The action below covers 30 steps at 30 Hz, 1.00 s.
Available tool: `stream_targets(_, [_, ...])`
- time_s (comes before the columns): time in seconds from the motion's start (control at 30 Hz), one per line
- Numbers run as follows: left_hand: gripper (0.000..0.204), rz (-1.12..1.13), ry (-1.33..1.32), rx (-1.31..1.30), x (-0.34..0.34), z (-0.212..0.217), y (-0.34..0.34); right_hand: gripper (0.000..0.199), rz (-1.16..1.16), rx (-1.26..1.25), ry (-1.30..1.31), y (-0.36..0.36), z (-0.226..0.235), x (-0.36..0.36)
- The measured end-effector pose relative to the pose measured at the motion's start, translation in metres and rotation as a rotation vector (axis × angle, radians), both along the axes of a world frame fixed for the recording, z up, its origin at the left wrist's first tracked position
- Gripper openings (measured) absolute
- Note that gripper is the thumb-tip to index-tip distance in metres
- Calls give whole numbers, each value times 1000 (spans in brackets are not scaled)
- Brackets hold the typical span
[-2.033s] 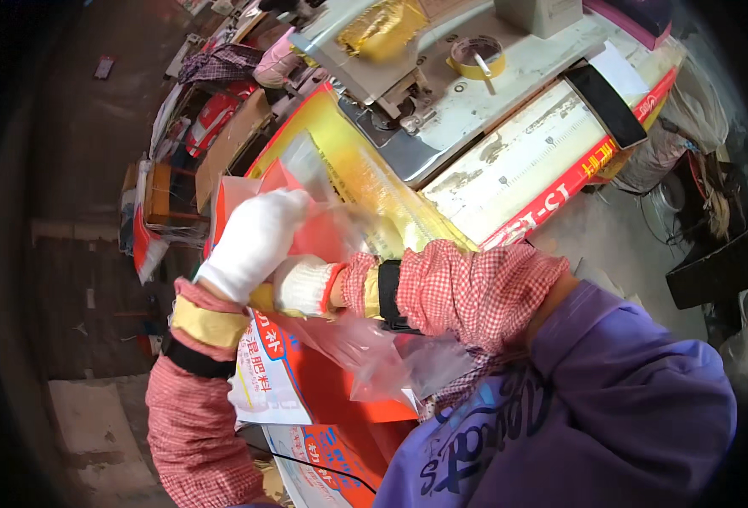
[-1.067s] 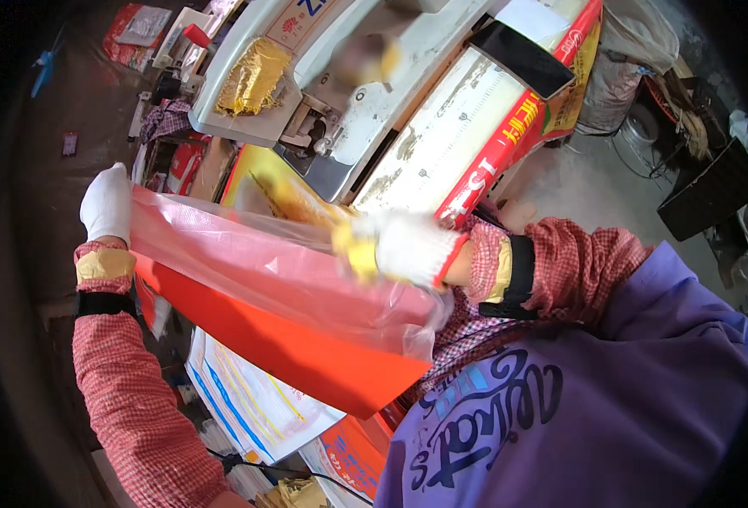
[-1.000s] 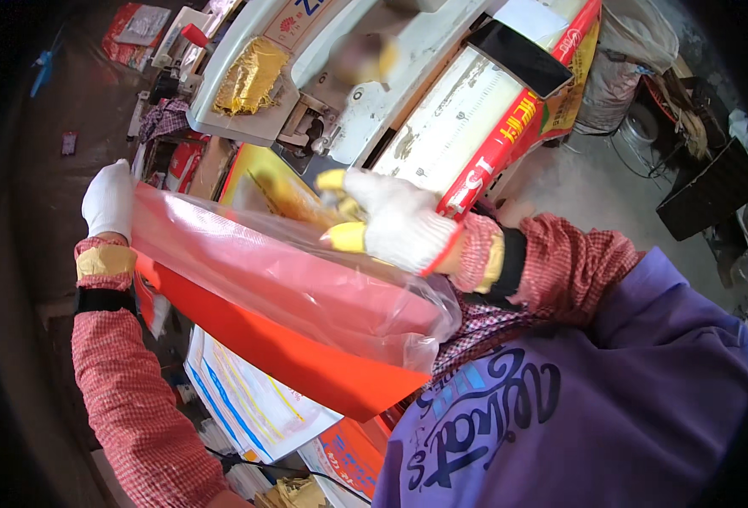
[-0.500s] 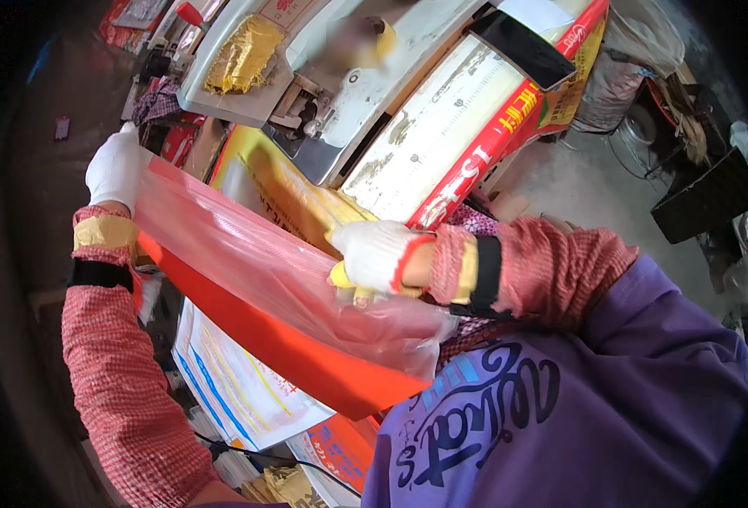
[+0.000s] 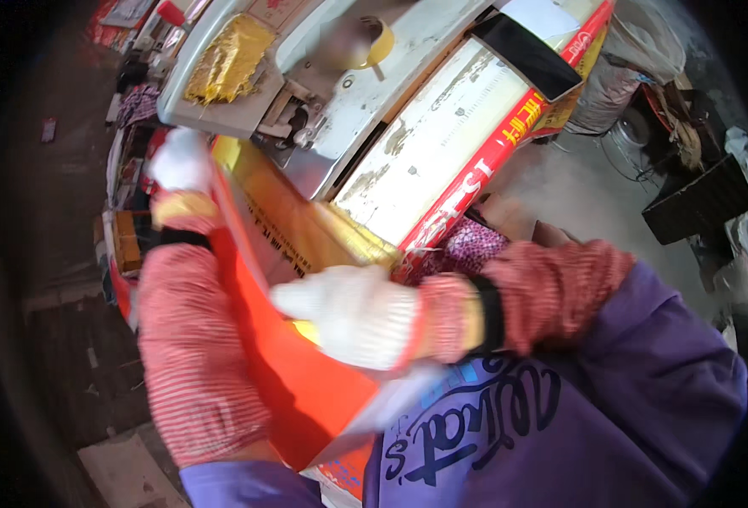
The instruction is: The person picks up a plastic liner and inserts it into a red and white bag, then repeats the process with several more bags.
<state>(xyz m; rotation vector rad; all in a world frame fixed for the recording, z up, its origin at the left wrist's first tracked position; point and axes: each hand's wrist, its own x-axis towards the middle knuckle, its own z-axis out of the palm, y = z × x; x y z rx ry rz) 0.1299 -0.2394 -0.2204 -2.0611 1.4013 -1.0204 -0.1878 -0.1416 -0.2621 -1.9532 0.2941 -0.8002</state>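
My left hand (image 5: 181,161), in a white knitted glove and smeared by motion, is closed at the upper end of a red-orange plastic sack (image 5: 298,389). Across the sack's edge nearer my body, my right hand (image 5: 349,313) grips it, its white glove yellow at the fingertips. The sack hangs slanting between both hands, and its see-through pinkish side has mostly turned out of sight. My fingertips are largely hidden. Just beyond the sack lies a yellow printed bag (image 5: 285,212), against a worn white machine table (image 5: 429,127).
A black flat device like a phone (image 5: 526,55) rests on the table. A yellow tape roll (image 5: 378,42) and crumpled yellow material (image 5: 230,59) are farther back. At right, a dark box (image 5: 700,203) and a greyish plastic bag (image 5: 603,93) stand on the floor.
My left hand has moved right, and my right hand has come down and left. The sack has swung steeper and narrower, its red-orange face now turned up. The white printed sheets below are largely covered.
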Motion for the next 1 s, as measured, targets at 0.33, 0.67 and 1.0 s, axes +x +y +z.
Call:
stream_targets(0.33, [25, -400, 360, 33, -13, -83, 6, 19, -81, 831, 361, -38, -80, -104])
stream_targets(0.67, [23, -605, 670, -60, -15, -90, -5, 25, -247, 349, 392, -35, -41, -104])
stream_targets(1.0, [17, -263, 674, 218, -13, -55, 28, 28, -208, -135, 647, -36, -43, -107])
